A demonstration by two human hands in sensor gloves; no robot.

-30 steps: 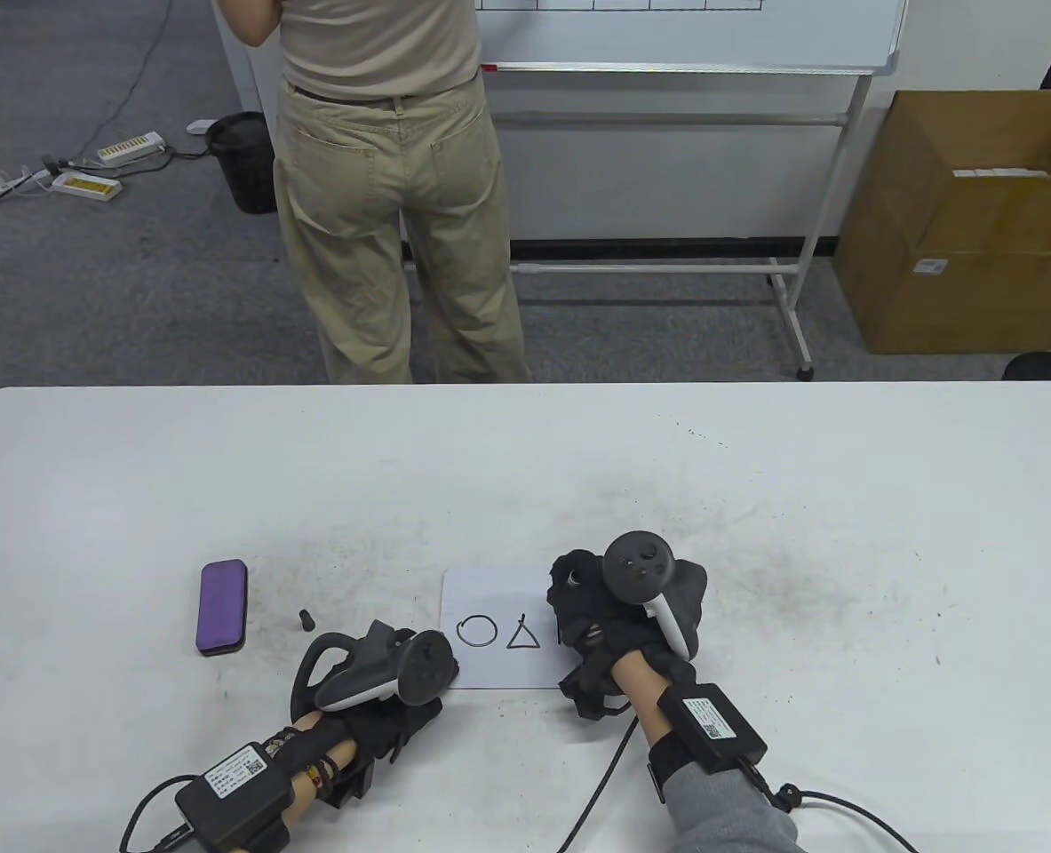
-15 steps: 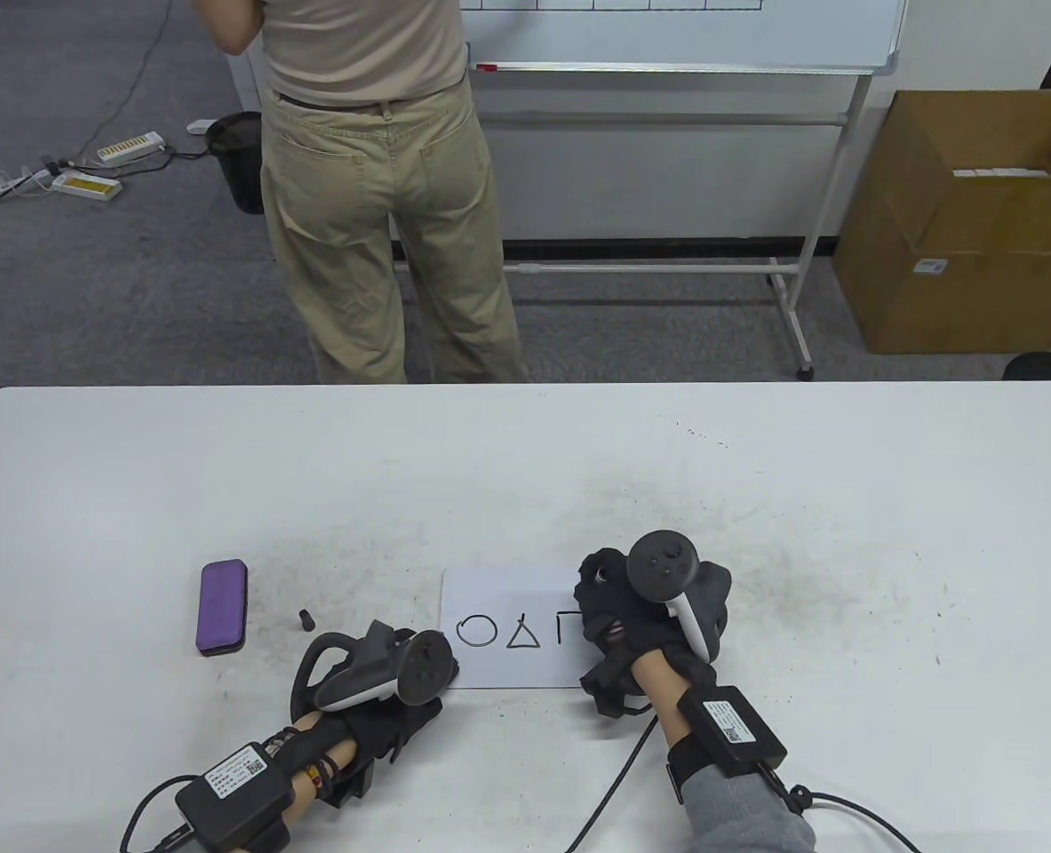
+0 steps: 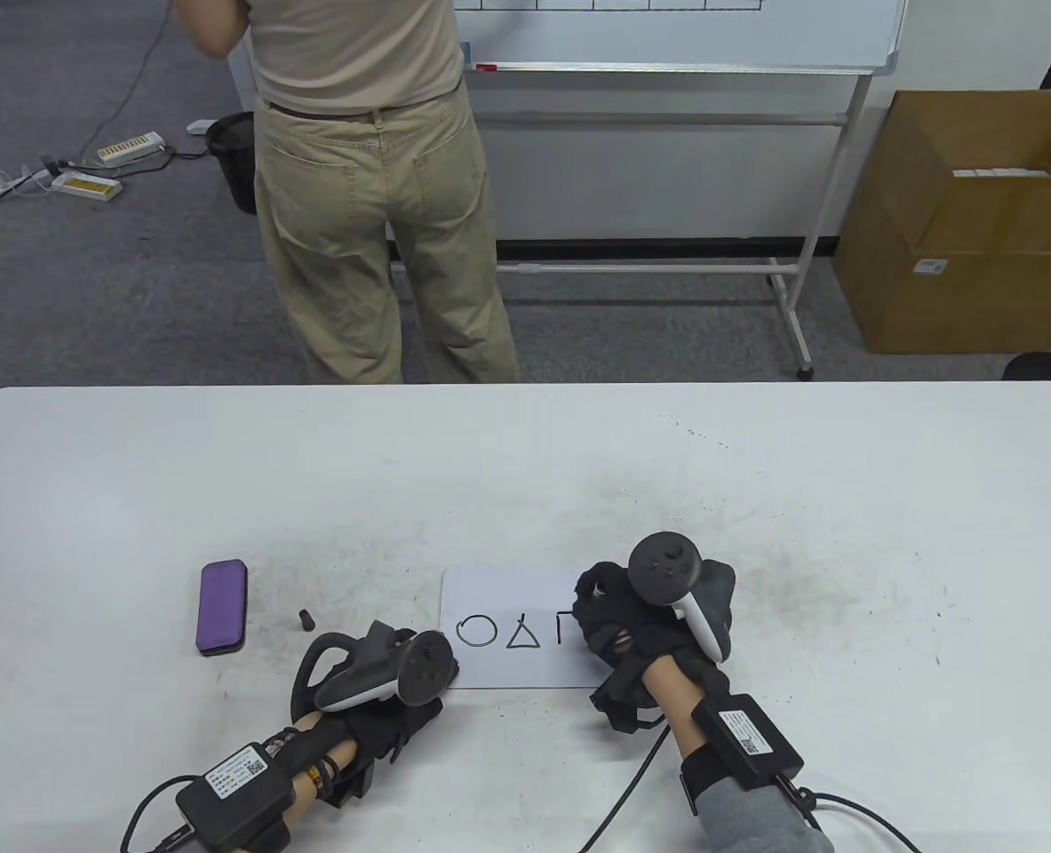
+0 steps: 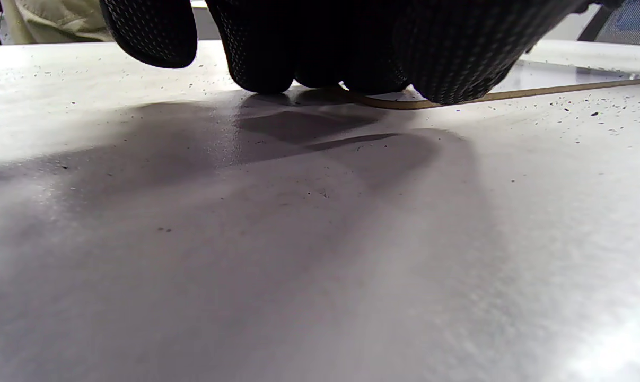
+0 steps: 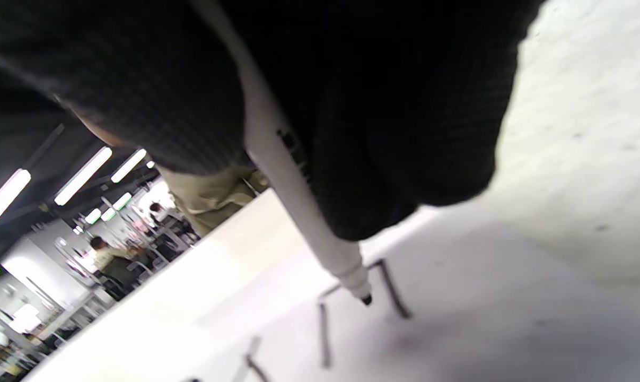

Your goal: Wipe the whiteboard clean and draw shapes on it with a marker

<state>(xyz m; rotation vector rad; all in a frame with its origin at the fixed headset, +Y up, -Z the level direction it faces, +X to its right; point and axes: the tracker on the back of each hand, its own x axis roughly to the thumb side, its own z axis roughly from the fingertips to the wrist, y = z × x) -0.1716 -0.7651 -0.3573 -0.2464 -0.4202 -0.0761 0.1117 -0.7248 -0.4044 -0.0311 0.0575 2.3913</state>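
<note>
A small whiteboard (image 3: 503, 593) lies flat near the table's front edge, with a circle (image 3: 476, 631), a triangle (image 3: 522, 635) and part of a square (image 3: 561, 626) drawn on it. My right hand (image 3: 614, 617) is over the board's right end and grips a white marker (image 5: 293, 180). The marker's black tip (image 5: 366, 300) is at the board, beside fresh black strokes. My left hand (image 3: 401, 702) is at the board's lower left corner; its fingertips (image 4: 261, 74) press on the table and on the board's edge (image 4: 563, 85).
A purple eraser (image 3: 221, 607) lies left of the board, and the black marker cap (image 3: 305, 617) lies between them. A person (image 3: 365, 178) stands beyond the table at a big whiteboard stand (image 3: 667, 71). A cardboard box (image 3: 960, 222) sits on the floor at the right.
My right hand slid right, then a little down, drawing the square's left and top strokes; it now covers most of the top one. The left hand stayed put. The standing person shifted left.
</note>
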